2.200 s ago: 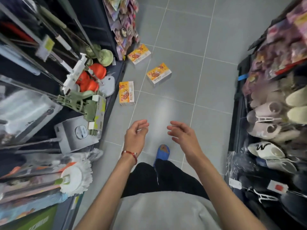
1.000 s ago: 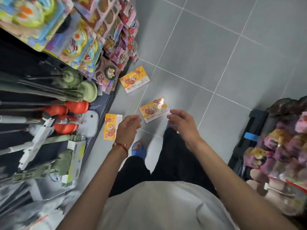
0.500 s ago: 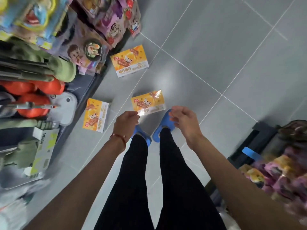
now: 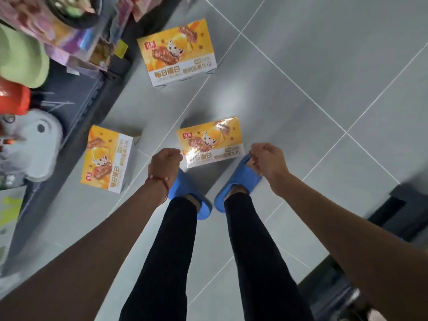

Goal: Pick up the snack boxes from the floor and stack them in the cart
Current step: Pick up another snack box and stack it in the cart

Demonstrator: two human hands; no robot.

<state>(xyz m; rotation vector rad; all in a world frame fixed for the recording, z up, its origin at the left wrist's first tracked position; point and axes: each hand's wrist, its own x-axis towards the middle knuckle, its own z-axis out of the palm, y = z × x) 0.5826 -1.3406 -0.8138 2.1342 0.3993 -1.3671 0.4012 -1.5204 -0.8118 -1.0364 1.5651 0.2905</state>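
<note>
Three orange-and-yellow snack boxes lie flat on the grey tiled floor. The middle box (image 4: 209,141) sits just ahead of my blue slippers. My left hand (image 4: 165,162) hovers at that box's near left corner with its fingers curled and nothing in it. On the box's right side my right hand (image 4: 268,161) is also curled and holds nothing. A second box (image 4: 107,158) lies to the left beside the shelf base. The third box (image 4: 177,52) lies farther ahead. No cart is in view.
A dark shelf unit (image 4: 76,117) with mop heads, cleaning tools and hanging toy packs runs along the left, close to two of the boxes. Another dark shelf base (image 4: 398,218) stands at the right. My legs and slippers (image 4: 238,181) fill the lower middle.
I have walked up to the boxes and bent down over them. Both hands have dropped to either side of the middle box, their fingers curling in.
</note>
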